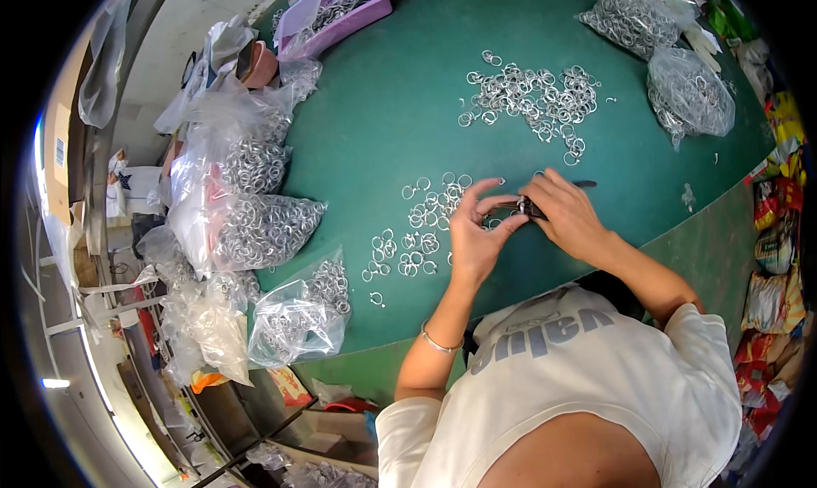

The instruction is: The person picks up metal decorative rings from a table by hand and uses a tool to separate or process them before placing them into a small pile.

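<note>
Above the near part of the green table (374, 156), my two hands meet. My right hand (562, 216) is closed round a dark hand tool (585, 183) that looks like pliers; one end sticks out past the fingers, and most of it is hidden. My left hand (478, 237) pinches at the tool's other end with thumb and fingers, where a small silvery piece (522, 205) shows; what exactly it grips is too small to tell. Left of that hand lie loose metal rings (419, 243) in a spread. A larger heap of rings (545, 97) lies beyond both hands.
Clear plastic bags of rings (268, 233) line the table's left edge, with another bag (302, 313) at the near left corner. More bags (691, 92) stand at the far right. A purple basket (328, 20) holds metal parts at the far left. Colourful packages (774, 233) pile up along the right.
</note>
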`<control>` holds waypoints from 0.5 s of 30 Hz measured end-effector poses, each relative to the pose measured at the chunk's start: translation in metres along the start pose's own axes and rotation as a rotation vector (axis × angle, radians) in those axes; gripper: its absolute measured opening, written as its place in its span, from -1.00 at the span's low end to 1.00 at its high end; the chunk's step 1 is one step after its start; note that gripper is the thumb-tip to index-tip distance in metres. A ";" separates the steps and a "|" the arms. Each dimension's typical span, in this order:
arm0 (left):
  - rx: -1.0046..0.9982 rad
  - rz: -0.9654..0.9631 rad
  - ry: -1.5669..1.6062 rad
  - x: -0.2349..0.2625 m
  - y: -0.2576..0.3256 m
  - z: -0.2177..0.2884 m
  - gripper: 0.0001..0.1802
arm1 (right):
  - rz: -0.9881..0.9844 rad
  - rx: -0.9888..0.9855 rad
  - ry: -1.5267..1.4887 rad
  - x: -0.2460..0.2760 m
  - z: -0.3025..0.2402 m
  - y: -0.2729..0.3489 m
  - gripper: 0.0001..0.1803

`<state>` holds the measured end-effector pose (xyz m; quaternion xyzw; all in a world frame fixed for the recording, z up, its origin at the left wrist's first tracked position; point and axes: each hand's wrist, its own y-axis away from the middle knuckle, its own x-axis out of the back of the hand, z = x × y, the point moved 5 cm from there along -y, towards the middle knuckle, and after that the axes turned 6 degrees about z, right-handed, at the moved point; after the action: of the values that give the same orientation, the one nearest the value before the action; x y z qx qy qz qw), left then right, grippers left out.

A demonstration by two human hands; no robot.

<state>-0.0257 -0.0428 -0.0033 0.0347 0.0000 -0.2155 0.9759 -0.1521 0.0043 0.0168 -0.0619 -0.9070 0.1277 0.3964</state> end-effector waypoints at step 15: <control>0.080 0.068 0.061 -0.004 0.008 -0.021 -0.70 | 0.129 0.061 0.227 -0.018 0.018 0.014 -0.68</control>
<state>-0.0256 -0.0320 -0.0232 0.0804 0.0199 -0.1809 0.9800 -0.1526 0.0108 -0.0118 -0.1222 -0.8461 0.1727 0.4893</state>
